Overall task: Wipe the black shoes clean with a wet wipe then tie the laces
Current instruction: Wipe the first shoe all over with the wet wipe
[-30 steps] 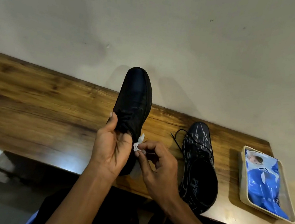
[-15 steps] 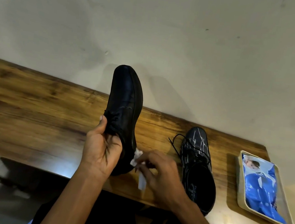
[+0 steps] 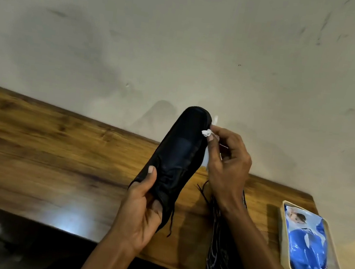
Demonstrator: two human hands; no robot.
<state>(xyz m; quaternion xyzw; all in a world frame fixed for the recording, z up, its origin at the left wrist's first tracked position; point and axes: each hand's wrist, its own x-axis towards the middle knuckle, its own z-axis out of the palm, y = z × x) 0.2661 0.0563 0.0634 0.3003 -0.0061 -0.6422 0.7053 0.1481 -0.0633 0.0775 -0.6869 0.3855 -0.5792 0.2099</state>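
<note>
Wiping is under way: the left hand (image 3: 140, 214) grips the raised black shoe (image 3: 178, 156) at its heel end, toe toward twelve o'clock, while the right hand's (image 3: 226, 162) fingers (image 3: 213, 136) pinch the wet wipe (image 3: 205, 133) against its toe's edge. The second shoe (image 3: 224, 258) lies on the desk (image 3: 47, 152) at five o'clock, laces loose, so I judge more wiping and all tying remain.
</note>
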